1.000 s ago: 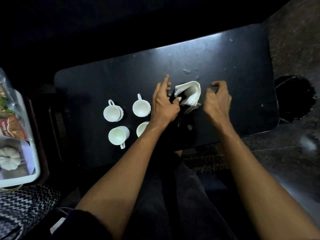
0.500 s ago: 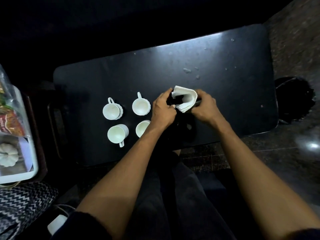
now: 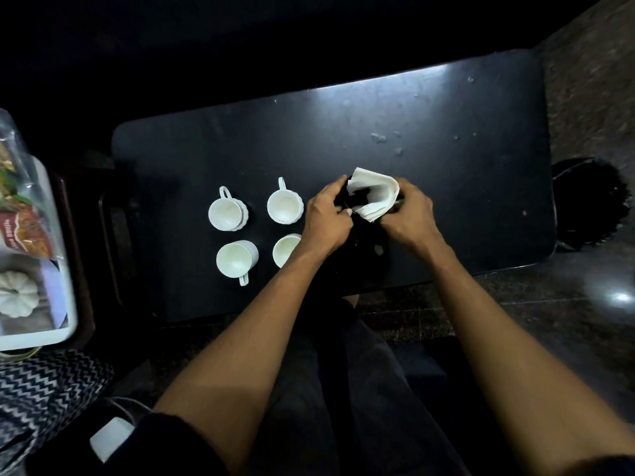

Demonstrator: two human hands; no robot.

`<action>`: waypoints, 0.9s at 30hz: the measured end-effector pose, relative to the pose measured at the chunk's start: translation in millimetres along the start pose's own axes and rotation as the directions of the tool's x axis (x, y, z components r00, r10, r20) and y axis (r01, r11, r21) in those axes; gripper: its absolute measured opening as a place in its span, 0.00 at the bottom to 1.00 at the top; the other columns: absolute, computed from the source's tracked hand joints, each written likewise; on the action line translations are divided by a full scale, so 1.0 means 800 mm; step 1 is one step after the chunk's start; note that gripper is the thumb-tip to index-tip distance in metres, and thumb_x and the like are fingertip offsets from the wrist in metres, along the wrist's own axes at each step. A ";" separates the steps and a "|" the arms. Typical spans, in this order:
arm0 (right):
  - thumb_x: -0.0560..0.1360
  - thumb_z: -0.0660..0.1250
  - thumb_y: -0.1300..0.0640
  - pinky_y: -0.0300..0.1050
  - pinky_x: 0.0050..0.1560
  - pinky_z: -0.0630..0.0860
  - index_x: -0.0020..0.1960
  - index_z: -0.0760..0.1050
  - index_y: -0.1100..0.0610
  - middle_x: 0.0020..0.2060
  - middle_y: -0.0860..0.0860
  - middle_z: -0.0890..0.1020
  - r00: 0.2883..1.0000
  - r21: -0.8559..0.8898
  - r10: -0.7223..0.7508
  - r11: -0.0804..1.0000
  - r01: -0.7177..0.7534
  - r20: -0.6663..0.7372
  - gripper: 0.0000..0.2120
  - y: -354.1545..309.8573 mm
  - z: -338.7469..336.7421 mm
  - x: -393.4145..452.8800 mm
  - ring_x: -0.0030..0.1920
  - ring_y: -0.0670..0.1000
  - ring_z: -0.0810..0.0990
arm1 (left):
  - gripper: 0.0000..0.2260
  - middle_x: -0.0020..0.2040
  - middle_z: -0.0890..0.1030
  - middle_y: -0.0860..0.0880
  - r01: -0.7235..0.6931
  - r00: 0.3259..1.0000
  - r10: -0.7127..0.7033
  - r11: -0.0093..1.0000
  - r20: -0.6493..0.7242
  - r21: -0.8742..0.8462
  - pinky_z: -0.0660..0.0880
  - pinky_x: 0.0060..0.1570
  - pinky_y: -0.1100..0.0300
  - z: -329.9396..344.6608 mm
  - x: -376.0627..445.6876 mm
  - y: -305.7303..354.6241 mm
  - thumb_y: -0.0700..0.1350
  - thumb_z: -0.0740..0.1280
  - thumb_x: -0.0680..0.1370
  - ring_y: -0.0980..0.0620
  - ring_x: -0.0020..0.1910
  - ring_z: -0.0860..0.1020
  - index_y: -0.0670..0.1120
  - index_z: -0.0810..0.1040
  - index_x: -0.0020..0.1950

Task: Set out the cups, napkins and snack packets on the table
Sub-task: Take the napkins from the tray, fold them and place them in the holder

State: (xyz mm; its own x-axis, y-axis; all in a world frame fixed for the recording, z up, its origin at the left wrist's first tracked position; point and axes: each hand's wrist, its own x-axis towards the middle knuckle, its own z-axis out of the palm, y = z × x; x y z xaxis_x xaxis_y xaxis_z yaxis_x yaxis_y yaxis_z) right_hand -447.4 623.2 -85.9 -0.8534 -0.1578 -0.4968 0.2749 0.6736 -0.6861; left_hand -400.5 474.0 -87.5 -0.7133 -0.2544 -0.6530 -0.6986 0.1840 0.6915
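In the head view, a stack of white napkins (image 3: 376, 197) is held between both hands above the dark tabletop (image 3: 446, 139), slightly right of its middle. The left hand (image 3: 326, 218) is closed on the left side of the stack, its fingers curled over a dark thing beneath the paper that cannot be made out. The right hand (image 3: 407, 214) is clenched on the stack's right and near edge, so that the napkins are bent into an open curve between the two grips. Whether the stack touches the tabletop cannot be told. Four white cups are set in a two-by-two square just left of the left hand: the far-left cup (image 3: 226, 213) and the far-right cup (image 3: 284, 206) are shown with handles pointing away, the near-left cup (image 3: 236, 259) with its handle pointing toward the person, and the near-right cup (image 3: 286, 249) is partly hidden by the left wrist. Well apart from these, at the left edge of the view, a white tray (image 3: 51, 334) is seen off the tabletop, with a red snack packet (image 3: 24, 231) and a white ribbed object (image 3: 15, 293) lying in it.
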 end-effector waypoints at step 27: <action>0.64 0.76 0.54 0.19 0.36 0.67 0.55 0.83 0.50 0.37 0.40 0.82 0.997 0.013 -0.065 0.998 0.064 0.048 0.19 -0.029 0.031 0.040 0.34 0.23 0.75 | 0.32 0.63 0.83 0.46 -0.012 0.998 0.006 0.997 -0.068 -0.079 0.75 0.68 0.51 -0.031 0.008 0.003 0.27 0.59 0.72 0.48 0.63 0.81 0.46 0.72 0.74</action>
State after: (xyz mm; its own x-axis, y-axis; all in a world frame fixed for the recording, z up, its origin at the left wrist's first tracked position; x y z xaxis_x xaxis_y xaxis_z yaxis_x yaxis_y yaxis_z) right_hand -470.5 584.5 -98.9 -0.8470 -0.2359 -0.4764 0.2250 0.6528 -0.7233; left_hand -405.2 449.3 -82.5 -0.7123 -0.3175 -0.6260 -0.6835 0.1109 0.7215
